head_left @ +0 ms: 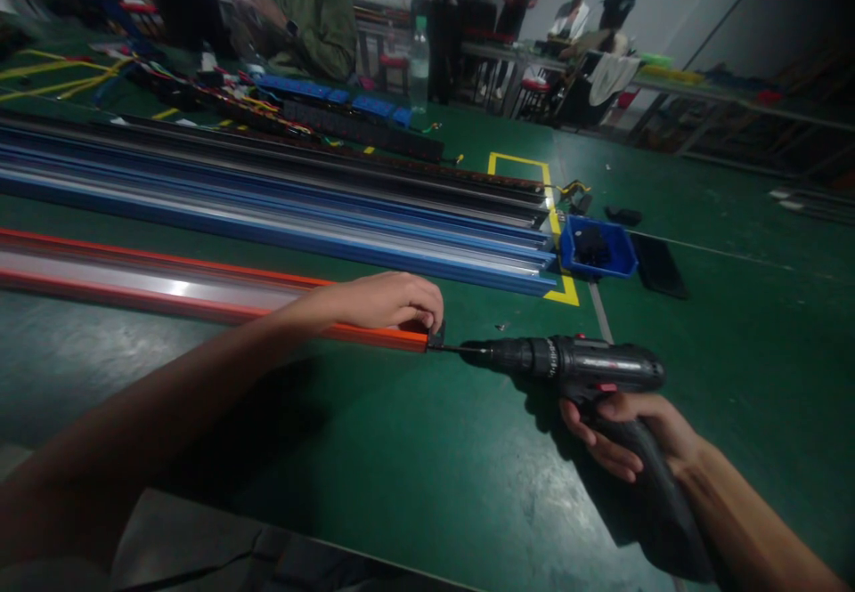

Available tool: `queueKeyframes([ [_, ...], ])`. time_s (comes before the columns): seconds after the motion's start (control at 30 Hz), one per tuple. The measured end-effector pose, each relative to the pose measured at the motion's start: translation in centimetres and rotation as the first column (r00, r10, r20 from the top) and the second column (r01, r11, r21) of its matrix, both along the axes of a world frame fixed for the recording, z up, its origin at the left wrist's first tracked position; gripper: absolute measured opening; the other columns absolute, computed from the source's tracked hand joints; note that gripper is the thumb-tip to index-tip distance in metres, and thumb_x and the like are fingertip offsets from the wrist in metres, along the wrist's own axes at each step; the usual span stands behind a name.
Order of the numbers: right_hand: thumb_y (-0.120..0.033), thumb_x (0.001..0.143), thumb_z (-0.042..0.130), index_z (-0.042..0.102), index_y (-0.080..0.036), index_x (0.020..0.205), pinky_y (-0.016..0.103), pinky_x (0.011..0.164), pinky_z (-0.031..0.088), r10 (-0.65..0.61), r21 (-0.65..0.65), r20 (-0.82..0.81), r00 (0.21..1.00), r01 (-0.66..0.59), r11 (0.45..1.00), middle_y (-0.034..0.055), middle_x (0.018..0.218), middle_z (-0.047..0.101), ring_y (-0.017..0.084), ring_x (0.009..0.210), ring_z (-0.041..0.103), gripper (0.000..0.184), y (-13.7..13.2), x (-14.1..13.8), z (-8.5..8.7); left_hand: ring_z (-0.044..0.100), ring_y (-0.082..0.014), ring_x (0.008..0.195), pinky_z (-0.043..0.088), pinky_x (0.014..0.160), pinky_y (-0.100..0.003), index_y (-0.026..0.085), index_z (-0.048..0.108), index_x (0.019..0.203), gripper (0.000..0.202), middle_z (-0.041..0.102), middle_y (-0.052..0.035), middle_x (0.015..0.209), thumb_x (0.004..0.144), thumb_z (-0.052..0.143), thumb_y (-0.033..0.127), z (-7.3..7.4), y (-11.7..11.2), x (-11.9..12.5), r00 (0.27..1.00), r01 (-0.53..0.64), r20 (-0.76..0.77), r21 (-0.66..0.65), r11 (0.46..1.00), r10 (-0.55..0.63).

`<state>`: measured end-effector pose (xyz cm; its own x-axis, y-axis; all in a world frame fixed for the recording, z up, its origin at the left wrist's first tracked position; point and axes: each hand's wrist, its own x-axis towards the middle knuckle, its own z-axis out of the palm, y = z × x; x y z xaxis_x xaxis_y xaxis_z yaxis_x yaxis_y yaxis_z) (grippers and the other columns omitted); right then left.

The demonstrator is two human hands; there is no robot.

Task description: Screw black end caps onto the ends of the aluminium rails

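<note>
Fingers of the left hand (384,300) pinch a black end piece (436,337) at the end of the orange rail (380,335); the right hand (668,432) wraps the drill (607,362). A slanting bit (458,349) could slip toward those fingertips.

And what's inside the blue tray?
Something black is inside the blue tray, too dark to tell exactly what. It covers part of the bottom, so anything underneath it can't be seen.
</note>
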<state>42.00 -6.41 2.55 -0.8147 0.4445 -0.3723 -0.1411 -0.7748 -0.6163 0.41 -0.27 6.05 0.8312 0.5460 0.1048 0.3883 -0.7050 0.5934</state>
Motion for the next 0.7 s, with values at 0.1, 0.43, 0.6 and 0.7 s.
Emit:
queueKeyframes([
  [0.1, -0.024, 0.089, 0.06, 0.073, -0.004, 0.104, 0.02, 0.047, 0.054, 0.01, -0.016, 0.004, 1.0, -0.01, 1.0, 0.0095, 0.081, 0.068, 0.005, 0.041, 0.051, 0.028, 0.01, 0.13, 0.06, 0.065, -0.0132, 0.095, 0.045, 0.086, -0.022, 0.021, 0.073, 0.093, 0.021, 0.073, -0.0033, 0.103, 0.1, 0.053, 0.02, 0.23, -0.13, 0.06, 1.0, -0.003, -0.017, 0.0, 1.0, 0.003],
  [0.43, -0.025, 0.088, 0.06, 0.073, -0.004, 0.105, 0.02, 0.047, 0.055, 0.022, 0.008, 0.008, 1.0, -0.022, 1.0, 0.0108, 0.083, 0.068, 0.005, 0.041, 0.052, 0.03, 0.14, 0.24, 0.0, 0.066, -0.0127, 0.093, 0.045, 0.086, -0.021, 0.02, 0.074, 0.091, 0.021, 0.073, -0.0032, 0.1, 0.098, 0.054, 0.016, 0.63, -0.22, 0.31, 1.0, -0.002, 0.005, -0.031, 1.0, 0.002],
  [0.6, -0.026, 0.089, 0.061, 0.073, -0.004, 0.105, 0.02, 0.047, 0.056, 0.016, 0.009, 0.02, 1.0, -0.016, 1.0, 0.0107, 0.082, 0.068, 0.005, 0.04, 0.051, 0.03, 0.09, 0.16, 0.19, 0.066, -0.013, 0.093, 0.045, 0.084, -0.022, 0.02, 0.074, 0.093, 0.021, 0.073, -0.0035, 0.102, 0.099, 0.054, 0.019, 0.75, -0.29, 0.2, 1.0, -0.009, -0.011, -0.044, 0.999, 0.009],
  [0.7, -0.025, 0.089, 0.06, 0.074, -0.004, 0.105, 0.02, 0.047, 0.056, 0.013, 0.005, 0.017, 1.0, -0.013, 1.0, 0.0105, 0.081, 0.068, 0.006, 0.039, 0.052, 0.029, 0.08, 0.06, 0.25, 0.066, -0.0131, 0.092, 0.045, 0.083, -0.021, 0.02, 0.074, 0.093, 0.021, 0.073, -0.0034, 0.102, 0.099, 0.054, 0.018, 0.84, -0.32, 0.18, 1.0, -0.014, -0.017, -0.053, 0.998, 0.014],
])
